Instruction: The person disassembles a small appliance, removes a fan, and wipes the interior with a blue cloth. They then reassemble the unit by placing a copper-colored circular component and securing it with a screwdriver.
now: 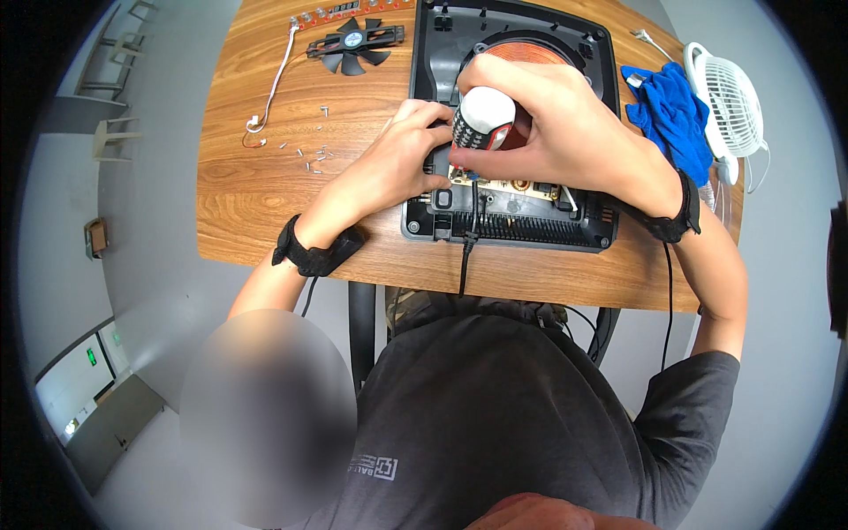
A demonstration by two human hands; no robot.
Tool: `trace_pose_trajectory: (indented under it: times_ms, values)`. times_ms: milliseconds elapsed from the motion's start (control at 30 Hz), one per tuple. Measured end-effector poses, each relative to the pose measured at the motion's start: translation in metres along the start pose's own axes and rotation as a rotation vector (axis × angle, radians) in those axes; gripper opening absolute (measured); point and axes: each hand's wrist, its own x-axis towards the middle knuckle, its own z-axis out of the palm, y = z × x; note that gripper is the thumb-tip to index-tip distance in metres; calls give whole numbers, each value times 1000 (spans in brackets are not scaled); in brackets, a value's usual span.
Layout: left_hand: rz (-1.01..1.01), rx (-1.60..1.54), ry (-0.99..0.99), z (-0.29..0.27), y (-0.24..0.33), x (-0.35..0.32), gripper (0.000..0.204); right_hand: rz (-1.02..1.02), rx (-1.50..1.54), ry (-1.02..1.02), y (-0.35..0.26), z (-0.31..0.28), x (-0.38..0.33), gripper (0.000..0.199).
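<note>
An opened black induction cooker base (512, 225) lies on the wooden table (256, 185), its copper coil (530, 49) showing at the back. My right hand (556, 124) grips a screwdriver with a white, black and red handle (483, 119), held upright over the circuit board (521, 187) near the cooker's front edge. My left hand (402, 150) rests on the cooker's left front part, fingers beside the screwdriver tip. Both wrists wear black straps. The tip itself is hidden by my fingers.
A black fan (353, 44) and a white wire (274, 84) lie at the table's back left, with several small screws (309, 155) scattered nearby. A blue cloth (676, 110) and a white desk fan (729, 102) sit at the right. The cooker's power cord (465, 261) hangs over the front edge.
</note>
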Motion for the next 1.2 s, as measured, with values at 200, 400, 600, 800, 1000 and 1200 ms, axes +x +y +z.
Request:
trace_pose_trajectory:
  times_ms: [200, 400, 600, 800, 1000, 1200]
  values:
    - [-26, -23, -16, 0, 2, 1, 51, -9, -6, -26, -3, -1, 1, 40]
    - [-100, -156, -44, 7, -7, 1, 44, -28, -56, -47, -9, 3, 3, 38]
    - [-129, -181, -69, 4, -4, -1, 42, -70, -127, -171, -17, -8, 7, 31]
    - [-123, -182, -56, 5, -5, 1, 53, -17, -307, -214, -26, -18, 9, 31]
    - [-79, -105, -36, 4, -2, -2, 70, 19, -542, -343, -33, -30, 24, 45]
    - [-139, -39, -112, -2, 4, -1, 59, 5, -530, -268, -37, -26, 19, 35]
